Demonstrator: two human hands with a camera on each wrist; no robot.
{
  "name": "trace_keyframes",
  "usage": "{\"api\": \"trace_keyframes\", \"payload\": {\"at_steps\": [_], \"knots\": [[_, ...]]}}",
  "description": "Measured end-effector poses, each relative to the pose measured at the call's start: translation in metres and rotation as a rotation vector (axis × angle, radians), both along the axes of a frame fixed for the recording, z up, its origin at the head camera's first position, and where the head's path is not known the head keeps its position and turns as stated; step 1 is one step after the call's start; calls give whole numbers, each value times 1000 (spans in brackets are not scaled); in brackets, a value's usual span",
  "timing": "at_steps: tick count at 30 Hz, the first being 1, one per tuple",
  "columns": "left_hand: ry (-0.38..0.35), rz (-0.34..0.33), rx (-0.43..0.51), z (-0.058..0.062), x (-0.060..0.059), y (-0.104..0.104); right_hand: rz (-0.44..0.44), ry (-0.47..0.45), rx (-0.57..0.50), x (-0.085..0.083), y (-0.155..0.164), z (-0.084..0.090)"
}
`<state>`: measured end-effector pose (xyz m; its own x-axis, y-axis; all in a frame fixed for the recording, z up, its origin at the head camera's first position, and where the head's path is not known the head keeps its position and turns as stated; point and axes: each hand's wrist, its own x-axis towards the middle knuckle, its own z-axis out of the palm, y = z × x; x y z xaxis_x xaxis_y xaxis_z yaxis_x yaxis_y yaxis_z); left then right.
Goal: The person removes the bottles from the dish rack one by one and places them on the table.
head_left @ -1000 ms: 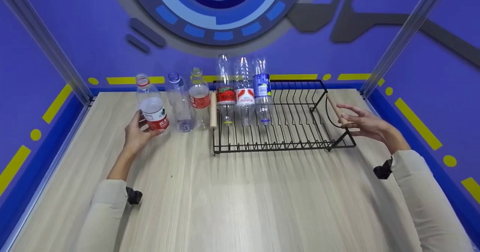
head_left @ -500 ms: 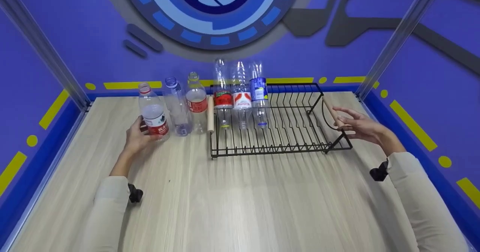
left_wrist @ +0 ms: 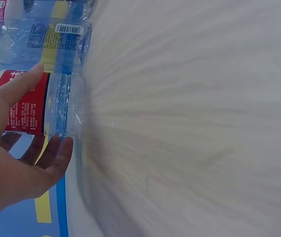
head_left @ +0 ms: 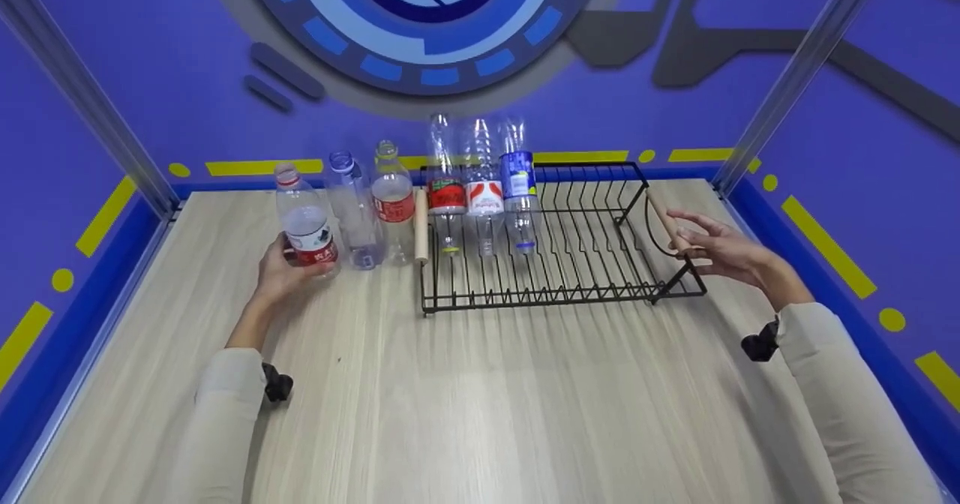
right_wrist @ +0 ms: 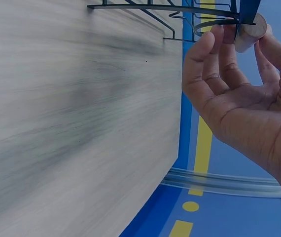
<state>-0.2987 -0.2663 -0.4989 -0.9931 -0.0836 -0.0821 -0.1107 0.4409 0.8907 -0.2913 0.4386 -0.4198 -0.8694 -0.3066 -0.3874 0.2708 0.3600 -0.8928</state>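
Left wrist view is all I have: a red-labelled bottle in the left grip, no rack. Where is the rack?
Observer: The rack stands to the right of your row of bottles.
Operator: Is anything in it?
Observer: Three clear bottles, necks down, side by side at its left end.
Operator: And the right grip?
Observer: The right grip holds the wooden handle at the rack's right end.

The place looks like a lab or demonstration booth: purple-blue panels [head_left: 169, 61] with printed circular and geometric graphics [head_left: 439, 76] wall in a wood-grain worktop [head_left: 480, 399] on three sides, with metal posts [head_left: 801, 69] at the corners.
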Motion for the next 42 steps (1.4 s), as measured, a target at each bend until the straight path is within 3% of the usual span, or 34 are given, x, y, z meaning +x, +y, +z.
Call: {"api": "trace_keyframes", "payload": {"at_steps": [15,22,29,38,42], "knots": [[36,-36,72,1,1,-2,25,20,35,-1,-6,-2],[27,-79,25,0,5,-4,23,21,34,-2,-8,-2],[0,-82,24,9,21,-8,8,14,30,-3,-8,-2],[-161,-103,85,25,47,-4,25,27,36,-3,-6,0],[-154,-141,102,25,54,5,19,30,49,1,-3,1]]}}
